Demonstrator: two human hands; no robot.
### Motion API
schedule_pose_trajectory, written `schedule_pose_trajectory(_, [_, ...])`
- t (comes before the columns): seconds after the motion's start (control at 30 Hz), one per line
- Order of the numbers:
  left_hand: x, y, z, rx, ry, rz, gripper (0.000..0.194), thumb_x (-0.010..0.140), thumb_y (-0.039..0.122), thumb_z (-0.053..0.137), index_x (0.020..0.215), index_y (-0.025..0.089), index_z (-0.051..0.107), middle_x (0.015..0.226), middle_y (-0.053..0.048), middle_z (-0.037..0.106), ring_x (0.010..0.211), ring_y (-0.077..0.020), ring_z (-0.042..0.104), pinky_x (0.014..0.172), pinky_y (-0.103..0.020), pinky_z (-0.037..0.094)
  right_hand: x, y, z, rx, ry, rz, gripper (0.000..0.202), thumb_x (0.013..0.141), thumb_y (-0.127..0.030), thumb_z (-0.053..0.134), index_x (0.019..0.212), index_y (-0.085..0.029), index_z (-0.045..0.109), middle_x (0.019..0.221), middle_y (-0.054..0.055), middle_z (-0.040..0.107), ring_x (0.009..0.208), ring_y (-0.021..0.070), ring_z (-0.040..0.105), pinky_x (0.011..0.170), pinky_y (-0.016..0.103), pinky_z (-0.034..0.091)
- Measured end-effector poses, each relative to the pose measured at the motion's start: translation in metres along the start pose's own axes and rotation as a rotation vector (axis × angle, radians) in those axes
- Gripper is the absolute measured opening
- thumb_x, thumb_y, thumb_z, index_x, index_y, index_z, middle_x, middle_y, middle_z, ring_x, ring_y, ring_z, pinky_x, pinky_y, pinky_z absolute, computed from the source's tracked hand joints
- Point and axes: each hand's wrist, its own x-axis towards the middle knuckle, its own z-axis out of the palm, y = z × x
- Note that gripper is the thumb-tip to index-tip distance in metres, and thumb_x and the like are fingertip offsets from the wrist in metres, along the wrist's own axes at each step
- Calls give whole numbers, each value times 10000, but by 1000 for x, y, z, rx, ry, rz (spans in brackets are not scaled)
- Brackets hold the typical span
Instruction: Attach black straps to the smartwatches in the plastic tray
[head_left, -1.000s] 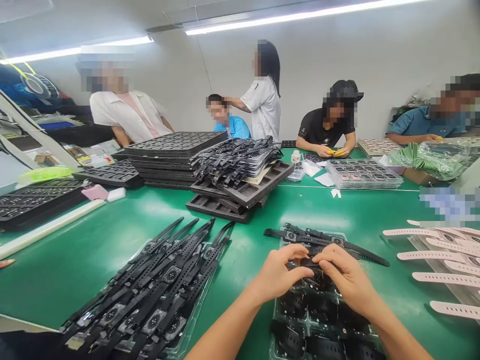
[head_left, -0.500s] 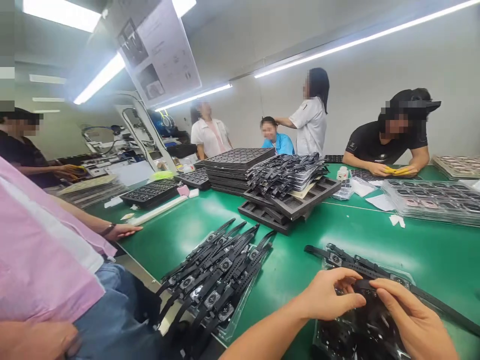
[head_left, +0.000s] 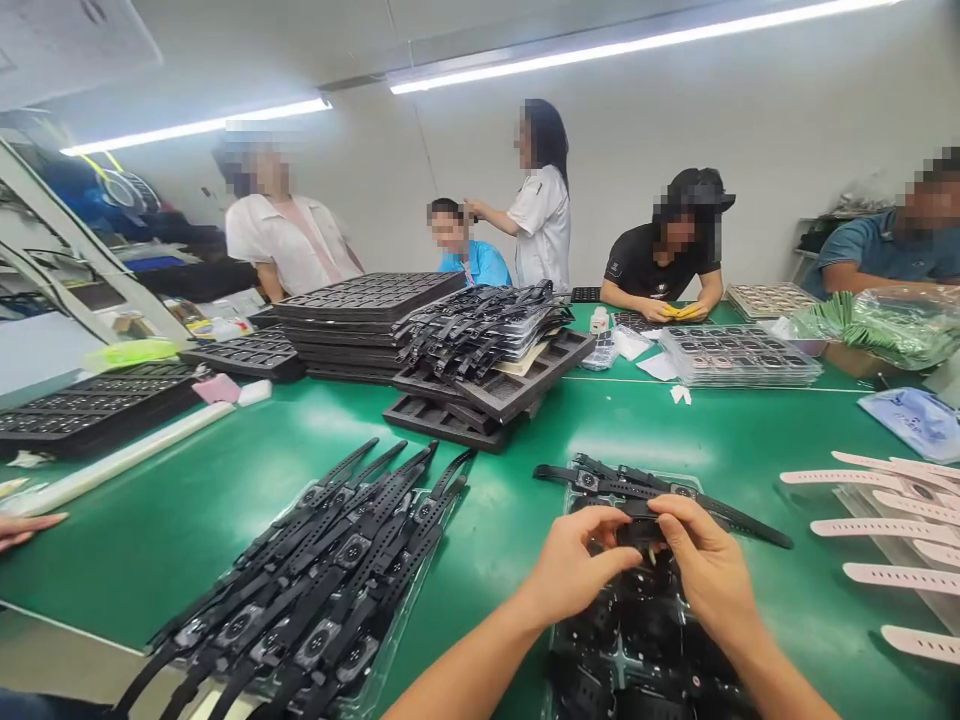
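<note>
My left hand [head_left: 581, 562] and my right hand [head_left: 705, 555] pinch a black watch strap [head_left: 640, 510] from both sides. Whatever is attached below the strap is dark and partly hidden by my fingers. Under my hands lies a clear plastic tray [head_left: 619, 655] holding several black watch parts. Finished-looking smartwatches with black straps [head_left: 589, 482] lie across its far end, one strap reaching out to the right. To the left, another clear tray [head_left: 442, 535] bears rows of black-strapped smartwatches [head_left: 352, 550], their round sensor backs facing up.
Black foam trays [head_left: 345, 330] are stacked at the back, beside a heap of black-strapped watches [head_left: 480, 330]. Pink straps [head_left: 870, 528] stick out at the right. Clear trays [head_left: 742, 360] stand behind them. Several people sit or stand around the green table [head_left: 525, 480]; another person's hand [head_left: 30, 528] rests at the left edge.
The view has swung right, bringing the pink straps and a further seated person into sight. My hands keep their pinch on the strap over the tray.
</note>
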Motion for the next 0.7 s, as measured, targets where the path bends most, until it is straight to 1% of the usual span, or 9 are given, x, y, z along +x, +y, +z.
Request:
schedule_pose_trajectory(0.03, [1, 2, -1, 29, 42, 9, 298, 724, 230, 790, 1017, 178, 772, 814, -32, 707, 764, -175, 605, 733, -284, 499, 1, -2, -1, 16, -34, -7, 311, 905, -532, 658, 886, -246, 777, 953, 70, 723, 842, 239, 693, 673, 322, 609])
schedule_pose_trajectory(0.1, [2, 5, -5, 70, 88, 39, 257, 757, 243, 762, 1008, 192, 788, 826, -39, 722, 783, -187, 624, 755, -296, 505, 2, -4, -2, 45, -105, -25, 277, 930, -492, 642, 887, -250, 770, 921, 62, 697, 741, 209, 675, 608, 306, 602])
schedule_pose_trajectory(0.17, [2, 8, -9, 95, 77, 76, 254, 759, 245, 766, 1007, 206, 797, 886, -51, 749, 823, -200, 649, 781, -304, 517, 3, -6, -4, 53, -153, -43, 244, 949, -452, 630, 905, -254, 766, 921, 57, 677, 676, 184, 652, 592, 301, 603])
schedule_pose_trajectory(0.23, [3, 10, -11, 124, 57, 105, 247, 760, 256, 775, 1002, 214, 801, 936, -61, 767, 859, -213, 666, 799, -311, 530, 5, -8, -6, 36, -196, -51, 234, 968, -428, 608, 926, -255, 761, 949, 65, 666, 692, 184, 650, 593, 299, 607])
schedule_pose_trajectory(0.4, [3, 9, -15, 236, -4, 124, 258, 761, 265, 781, 1015, 229, 800, 950, -56, 779, 885, -221, 677, 819, -317, 537, 10, -10, -11, -118, -355, -110, 245, 991, -393, 577, 912, -257, 765, 911, 59, 671, 680, 182, 652, 629, 309, 584])
schedule_pose_trajectory(0.43, [3, 9, -15, 248, -23, 118, 254, 763, 256, 777, 1015, 233, 800, 959, -52, 780, 897, -221, 677, 815, -310, 534, 10, -10, -12, -140, -368, -119, 238, 990, -388, 580, 923, -261, 769, 906, 57, 676, 681, 182, 656, 638, 311, 582])
schedule_pose_trajectory(0.5, [3, 10, -16, 245, -39, 95, 245, 772, 243, 764, 1014, 236, 799, 976, -44, 779, 894, -213, 675, 797, -295, 526, 10, -9, -12, -128, -353, -119, 231, 987, -391, 583, 952, -263, 773, 937, 66, 685, 725, 196, 674, 641, 313, 591])
schedule_pose_trajectory(0.6, [4, 10, -14, 203, 4, 38, 256, 779, 245, 756, 1032, 220, 792, 930, -39, 771, 828, -196, 666, 752, -282, 515, 10, -6, -10, -38, -302, -90, 224, 980, -404, 595, 977, -257, 763, 996, 76, 689, 738, 199, 688, 609, 306, 612])
schedule_pose_trajectory(0.7, [3, 11, -13, 188, 24, 3, 262, 767, 242, 763, 1026, 210, 790, 909, -41, 762, 805, -193, 658, 710, -274, 502, 9, -5, -8, -54, -325, -108, 204, 976, -384, 608, 951, -257, 765, 952, 59, 704, 675, 178, 681, 609, 299, 603])
